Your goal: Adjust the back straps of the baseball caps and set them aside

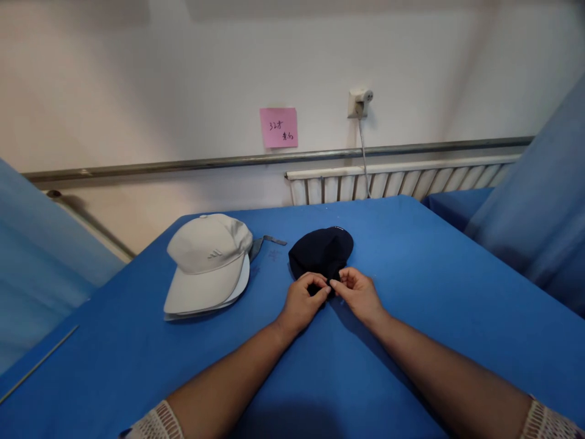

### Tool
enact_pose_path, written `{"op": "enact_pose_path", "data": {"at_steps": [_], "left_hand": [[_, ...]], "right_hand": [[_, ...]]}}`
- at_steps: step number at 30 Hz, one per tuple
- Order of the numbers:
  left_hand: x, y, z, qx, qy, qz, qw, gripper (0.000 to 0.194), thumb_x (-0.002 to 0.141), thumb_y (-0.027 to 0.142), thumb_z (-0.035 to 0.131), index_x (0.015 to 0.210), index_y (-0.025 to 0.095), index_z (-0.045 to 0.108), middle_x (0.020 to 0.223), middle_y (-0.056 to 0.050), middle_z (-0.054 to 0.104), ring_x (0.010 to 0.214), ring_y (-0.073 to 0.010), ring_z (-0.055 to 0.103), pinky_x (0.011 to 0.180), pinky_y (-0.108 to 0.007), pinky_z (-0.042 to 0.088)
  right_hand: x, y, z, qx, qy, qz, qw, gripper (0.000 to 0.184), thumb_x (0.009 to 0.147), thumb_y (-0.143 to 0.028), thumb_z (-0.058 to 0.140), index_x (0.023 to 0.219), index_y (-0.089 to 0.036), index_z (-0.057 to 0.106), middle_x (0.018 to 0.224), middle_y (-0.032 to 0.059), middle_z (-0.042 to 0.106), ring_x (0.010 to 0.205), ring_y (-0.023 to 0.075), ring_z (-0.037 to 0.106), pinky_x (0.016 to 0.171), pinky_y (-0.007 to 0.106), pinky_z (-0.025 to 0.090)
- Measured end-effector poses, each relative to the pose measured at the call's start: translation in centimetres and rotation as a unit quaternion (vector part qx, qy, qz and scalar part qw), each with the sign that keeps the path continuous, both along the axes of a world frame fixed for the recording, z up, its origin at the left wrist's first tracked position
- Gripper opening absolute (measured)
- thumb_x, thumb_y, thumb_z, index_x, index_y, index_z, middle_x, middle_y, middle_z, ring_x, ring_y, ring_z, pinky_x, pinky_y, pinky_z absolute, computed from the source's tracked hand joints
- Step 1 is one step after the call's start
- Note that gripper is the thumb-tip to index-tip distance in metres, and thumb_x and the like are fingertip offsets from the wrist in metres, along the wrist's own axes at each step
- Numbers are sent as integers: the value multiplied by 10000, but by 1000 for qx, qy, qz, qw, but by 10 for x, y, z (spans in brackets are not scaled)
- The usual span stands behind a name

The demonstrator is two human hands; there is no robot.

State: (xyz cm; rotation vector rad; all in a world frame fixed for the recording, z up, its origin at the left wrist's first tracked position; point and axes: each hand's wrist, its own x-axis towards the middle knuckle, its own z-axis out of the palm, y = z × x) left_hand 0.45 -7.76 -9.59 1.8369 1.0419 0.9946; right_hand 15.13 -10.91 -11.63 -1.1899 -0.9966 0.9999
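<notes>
The dark cap (315,250) lies on the blue tabletop (411,262), just beyond the hands, its brim pointing away from them; its near edge sits between the fingertips, probably so that both sides of the small part there can be worked at once. The left hand (301,305) is nearly closed, thumb and forefinger pinching that edge; the right hand (363,299) meets it from the other side, thumb and forefinger also nearly closed on the fabric, its other fingers loosely curled; exactly which strap or fastening they grip is too dark to tell. The tabletop seems to carry the cap's weight, leaving the fingers for fine handling. Left of the hands, apart from the dark cap, pale caps (205,244) sit nested, brims towards the person, perhaps to keep their shape; a grey strap (275,240) sticks out from them towards the dark cap.
</notes>
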Motion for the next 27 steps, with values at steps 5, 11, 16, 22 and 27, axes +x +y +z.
{"op": "enact_pose_path", "data": {"at_steps": [5, 11, 16, 22, 27], "left_hand": [[2, 1, -4, -56, -59, -1, 997, 201, 728, 234, 681, 904, 155, 624, 809, -29, 649, 748, -147, 609, 705, -288, 511], [1, 1, -4, -65, -70, -20, 995, 162, 743, 292, 690, 828, 160, 648, 790, -21, 639, 746, -143, 595, 715, -279, 497], [2, -1, -1, -100, -122, -35, 987, 186, 737, 314, 703, 780, 160, 608, 846, -35, 640, 772, -143, 593, 707, -269, 486], [7, -1, -3, -193, -190, -33, 962, 278, 738, 386, 704, 850, 156, 597, 687, 7, 585, 612, -99, 544, 592, -228, 446], [8, 0, -7, -217, -203, -10, 955, 332, 690, 411, 745, 814, 162, 563, 601, 39, 535, 539, -86, 509, 542, -215, 415]], "right_hand": [[4, -1, -4, -22, -39, -20, 999, 247, 702, -420, 660, 762, -207, 551, 621, -28, 555, 544, 123, 500, 539, 259, 410], [6, -2, -1, 14, -16, -17, 1000, 217, 716, -380, 657, 817, -209, 571, 696, -8, 602, 629, 144, 569, 621, 280, 462], [8, -1, -1, 24, -18, -39, 999, 234, 734, -364, 647, 895, -211, 573, 727, -7, 613, 637, 140, 567, 633, 280, 469], [8, -4, -1, 31, -94, -66, 993, 238, 778, -379, 606, 942, -208, 592, 803, 27, 650, 711, 167, 593, 683, 300, 482], [8, -6, -3, 49, -184, -63, 980, 208, 814, -341, 552, 964, -206, 601, 842, 39, 652, 727, 172, 585, 699, 309, 471]]}}
